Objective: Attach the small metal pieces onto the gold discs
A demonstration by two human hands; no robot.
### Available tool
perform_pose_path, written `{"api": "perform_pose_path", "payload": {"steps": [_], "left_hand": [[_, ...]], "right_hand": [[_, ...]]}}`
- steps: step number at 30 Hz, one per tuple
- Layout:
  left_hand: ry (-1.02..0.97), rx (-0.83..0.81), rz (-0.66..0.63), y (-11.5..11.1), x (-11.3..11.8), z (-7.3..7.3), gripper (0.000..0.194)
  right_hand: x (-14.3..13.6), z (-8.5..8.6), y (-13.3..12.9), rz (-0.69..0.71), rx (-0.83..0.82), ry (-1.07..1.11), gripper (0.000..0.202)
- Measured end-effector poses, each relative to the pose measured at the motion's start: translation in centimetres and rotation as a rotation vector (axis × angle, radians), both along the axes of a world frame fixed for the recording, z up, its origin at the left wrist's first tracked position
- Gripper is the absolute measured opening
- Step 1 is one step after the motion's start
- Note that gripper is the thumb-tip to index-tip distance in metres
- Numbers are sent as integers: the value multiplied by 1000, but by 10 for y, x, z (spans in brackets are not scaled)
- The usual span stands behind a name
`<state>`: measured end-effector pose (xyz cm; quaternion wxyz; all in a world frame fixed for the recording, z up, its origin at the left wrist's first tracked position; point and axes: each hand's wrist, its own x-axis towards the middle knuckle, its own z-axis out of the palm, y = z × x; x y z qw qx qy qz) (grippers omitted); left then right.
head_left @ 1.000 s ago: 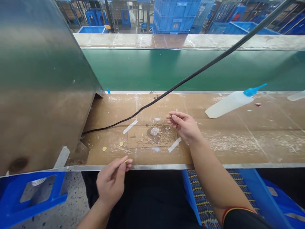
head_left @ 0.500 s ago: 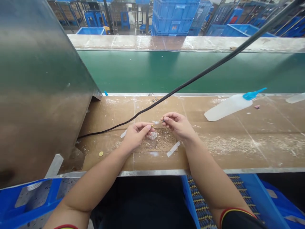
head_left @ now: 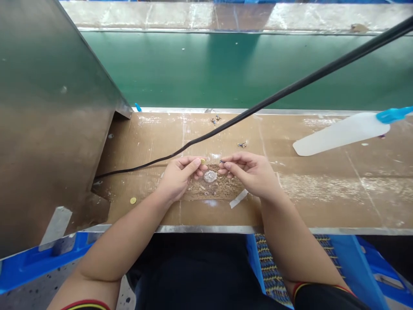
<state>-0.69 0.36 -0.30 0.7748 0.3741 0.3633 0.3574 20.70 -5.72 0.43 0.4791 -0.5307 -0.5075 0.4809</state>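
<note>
Between thumb and fingers, my left hand [head_left: 180, 175] pinches a small yellow disc [head_left: 202, 161], seen nearly edge-on. My right hand [head_left: 253, 174] is closed on a tiny dark part [head_left: 221, 162], too small to name. The two hands face each other, a short gap apart, above a brown patch of board strewn with crumbs. A clear, whitish round blob [head_left: 211, 176] sits on that patch between them. Another yellow disc [head_left: 133, 200] lies flat on the bench to the left.
Small metal parts lie in two groups [head_left: 215, 120] [head_left: 241, 145] beyond my hands. A black cable [head_left: 200, 138] crosses overhead. At right lies a white squeeze bottle [head_left: 342, 133]; a metal housing [head_left: 58, 120] stands left. Past the bench runs a green belt [head_left: 161, 69]. Below, a blue crate [head_left: 351, 262] holds rows of parts.
The view has tilted down and come closer to the bench. My hands stay near each other, each still pinching its small piece. A second group of small metal parts now shows beyond my right hand.
</note>
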Motion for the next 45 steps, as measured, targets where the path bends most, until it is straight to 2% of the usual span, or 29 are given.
{"api": "perform_pose_path", "payload": {"steps": [4, 12, 16, 20, 25, 29, 45], "left_hand": [[28, 36, -9, -1, 0, 0, 47], [26, 88, -13, -1, 1, 1, 43], [26, 101, 3, -1, 1, 0, 41], [15, 111, 3, 0, 2, -1, 38], [28, 111, 8, 0, 2, 2, 23], [35, 107, 16, -1, 2, 3, 15], [10, 102, 9, -1, 2, 5, 13]], "right_hand": [[0, 2, -8, 7, 71, -107, 32], [-4, 7, -7, -48, 368, -567, 22], [-6, 6, -8, -46, 424, -645, 19], [-6, 4, -8, 29, 501, -731, 17], [-5, 4, -7, 92, 579, -765, 13], [-4, 4, -6, 90, 622, -812, 9], [-6, -1, -5, 113, 630, -848, 12]]}}
